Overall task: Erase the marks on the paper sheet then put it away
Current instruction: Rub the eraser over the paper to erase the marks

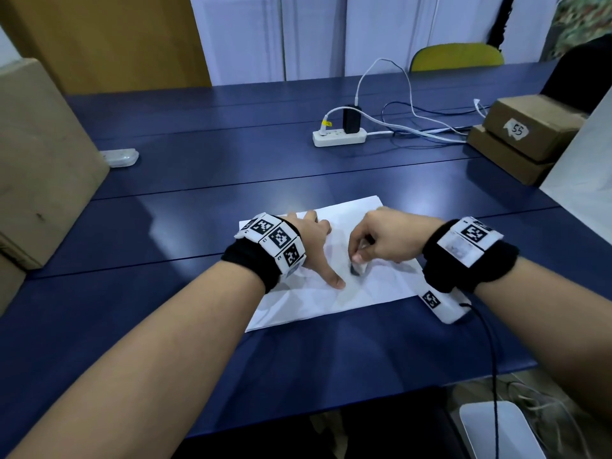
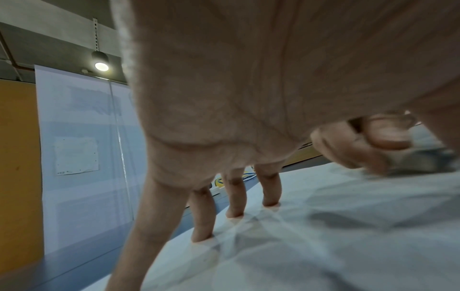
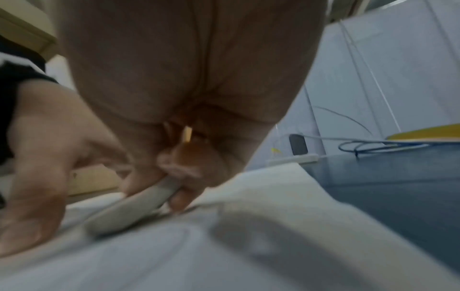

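A blue table [image 1: 198,200] carries the creased paper sheet [image 1: 364,293], pinned flat under the left hand [image 1: 314,240], its straight fingertips [image 2: 271,202] spread. Just beside that thumb, the right hand [image 1: 381,236] pinches a white eraser [image 1: 359,268] against the sheet.

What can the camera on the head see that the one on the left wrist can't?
Only the head view shows the power strip, the stacked cardboard boxes and both wristbands. Only the left wrist view shows a ceiling lamp and the left hand's fingertips pressing the paper sheet. Both show the right hand gripping the eraser on the sheet.
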{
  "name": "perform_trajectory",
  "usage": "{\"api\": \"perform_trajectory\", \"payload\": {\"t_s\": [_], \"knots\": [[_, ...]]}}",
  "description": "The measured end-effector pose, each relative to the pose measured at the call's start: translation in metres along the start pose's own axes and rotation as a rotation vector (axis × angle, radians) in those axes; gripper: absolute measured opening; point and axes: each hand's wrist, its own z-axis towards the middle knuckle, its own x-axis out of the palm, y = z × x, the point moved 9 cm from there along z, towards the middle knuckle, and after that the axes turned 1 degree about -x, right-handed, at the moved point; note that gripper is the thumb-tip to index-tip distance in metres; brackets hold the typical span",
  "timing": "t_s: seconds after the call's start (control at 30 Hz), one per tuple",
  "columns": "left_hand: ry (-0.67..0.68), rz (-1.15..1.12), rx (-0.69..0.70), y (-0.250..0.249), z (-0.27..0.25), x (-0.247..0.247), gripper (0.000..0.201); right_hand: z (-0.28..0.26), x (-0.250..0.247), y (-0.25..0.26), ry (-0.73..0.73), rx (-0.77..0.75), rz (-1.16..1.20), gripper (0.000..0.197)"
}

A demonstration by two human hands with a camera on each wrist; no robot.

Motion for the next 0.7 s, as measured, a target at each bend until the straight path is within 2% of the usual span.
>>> {"api": "perform_trajectory", "payload": {"t_s": [0.07,0.13,0.2,0.27,0.3,0.33,0.43,0.5,0.53,0.63,0.67,0.7], "knots": [[0.006,-0.005,0.004,0.000,0.001,0.000,0.116,0.006,-0.015,-0.011,-0.155,0.065,-0.001,0.006],[0.003,-0.012,0.006,0.000,0.002,0.000,0.114,0.009,-0.022,-0.016,-0.212,0.091,-0.027,0.007],[-0.009,-0.005,0.007,0.000,0.002,0.000,0.116,0.006,-0.011,-0.010,-0.084,0.042,-0.006,0.008],[-0.009,-0.002,-0.001,0.000,0.002,0.000,0.119,-0.004,0.009,-0.001,0.140,-0.007,0.043,0.009],[-0.003,-0.004,-0.007,0.001,0.001,0.001,0.119,-0.008,0.016,0.002,0.203,-0.022,0.054,0.009],[0.001,-0.007,-0.010,0.000,0.002,0.002,0.120,-0.008,0.017,0.002,0.195,-0.025,0.046,0.009],[-0.003,-0.003,-0.007,-0.002,0.003,0.001,0.119,0.004,-0.010,-0.008,-0.103,0.039,-0.026,0.010],[-0.009,0.005,-0.007,-0.002,0.003,0.001,0.117,0.003,-0.019,-0.008,-0.184,0.052,-0.049,0.008],[-0.012,0.008,-0.009,-0.002,0.003,0.001,0.118,0.001,-0.015,-0.005,-0.128,0.024,-0.039,0.010],[-0.014,0.007,-0.014,-0.002,0.003,0.001,0.122,-0.019,0.022,0.013,0.248,-0.059,0.071,0.010],[-0.010,0.004,-0.014,-0.002,0.003,0.000,0.123,-0.024,0.031,0.016,0.321,-0.065,0.097,0.009],[-0.006,0.002,-0.014,-0.002,0.003,0.000,0.123,-0.025,0.032,0.017,0.316,-0.070,0.096,0.009]]}}
